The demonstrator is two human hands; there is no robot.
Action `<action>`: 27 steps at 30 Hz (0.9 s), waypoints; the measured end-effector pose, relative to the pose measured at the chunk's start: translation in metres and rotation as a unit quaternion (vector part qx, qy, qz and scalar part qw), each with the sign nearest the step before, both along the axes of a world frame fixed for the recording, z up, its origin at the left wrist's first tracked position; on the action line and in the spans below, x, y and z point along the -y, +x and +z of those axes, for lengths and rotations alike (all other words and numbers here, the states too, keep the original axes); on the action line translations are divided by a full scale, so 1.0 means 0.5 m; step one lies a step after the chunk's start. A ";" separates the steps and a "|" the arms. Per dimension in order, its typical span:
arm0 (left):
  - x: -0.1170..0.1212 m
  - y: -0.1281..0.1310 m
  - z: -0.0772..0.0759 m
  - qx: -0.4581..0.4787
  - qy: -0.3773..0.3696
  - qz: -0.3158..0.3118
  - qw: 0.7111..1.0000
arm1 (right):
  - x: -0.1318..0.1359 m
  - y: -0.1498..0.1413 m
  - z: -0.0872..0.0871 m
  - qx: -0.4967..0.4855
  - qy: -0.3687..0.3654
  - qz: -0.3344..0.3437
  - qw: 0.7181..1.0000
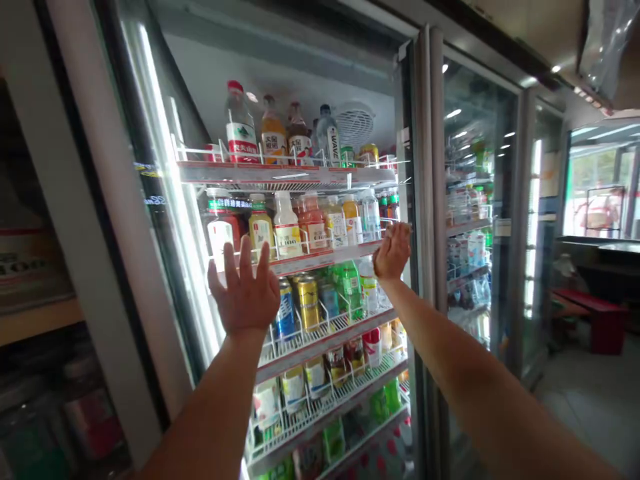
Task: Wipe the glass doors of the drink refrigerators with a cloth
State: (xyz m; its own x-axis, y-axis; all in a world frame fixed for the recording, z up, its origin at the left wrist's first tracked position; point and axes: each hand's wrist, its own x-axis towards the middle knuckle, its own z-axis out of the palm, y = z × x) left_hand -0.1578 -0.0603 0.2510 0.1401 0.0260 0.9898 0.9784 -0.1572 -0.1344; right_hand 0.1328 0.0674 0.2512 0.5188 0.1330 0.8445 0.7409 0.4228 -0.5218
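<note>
Nothing is seen to be gripped by the left hand (249, 297): its fingers are spread wide and raised, just left of the middle of the frame. The right hand (394, 253), right of centre, is partly folded, its wrist bent; whether anything is pinched by it cannot be told, and whether either hand is pressed to the glass cannot be told either.

Behind the left hand's fingertips, a yellow bottle (261, 227) and a white bottle (287, 230) are seen on a shelf across the centre. Below them, near that hand's right side, a blue can (285, 311) and a gold can (309, 303) are ranged on a lower wire shelf. The right hand is set against the right end of the same bottle row, near the upright door frame (424, 167). By faint reflections over the drinks, a glass pane is suggested in front of them.

The step in hand is judged to be work at the front of the lit cooler, with both arms extended. For the next move, firm contact by the palms, or a clear closing of fingers on one chosen thing, would be called for.

Farther out, a second cooler (470, 200) is placed at the right, and a red bench (593, 310) at the far right.
</note>
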 end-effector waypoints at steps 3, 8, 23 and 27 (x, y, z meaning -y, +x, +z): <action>0.000 0.000 0.000 0.000 -0.002 0.003 1.000 | 0.008 -0.047 0.000 0.004 0.014 0.005 1.000; 0.001 -0.002 -0.001 -0.013 -0.001 0.022 1.000 | 0.078 -0.129 -0.015 0.384 0.071 0.054 0.919; 0.011 0.008 0.001 0.030 -0.041 -0.038 0.998 | 0.042 -0.124 -0.020 -0.016 0.019 0.029 0.999; 0.014 0.007 -0.002 0.018 -0.043 -0.020 0.999 | 0.085 -0.111 -0.044 0.385 0.030 0.101 0.917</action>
State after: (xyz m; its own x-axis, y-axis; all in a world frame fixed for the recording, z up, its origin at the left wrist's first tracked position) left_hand -0.1543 -0.0672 0.2502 0.1076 0.1065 0.9885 0.9751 -0.2055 -0.0840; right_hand 0.0772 0.0250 0.2293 -0.2651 0.1010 0.9589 0.7833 0.6025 0.1531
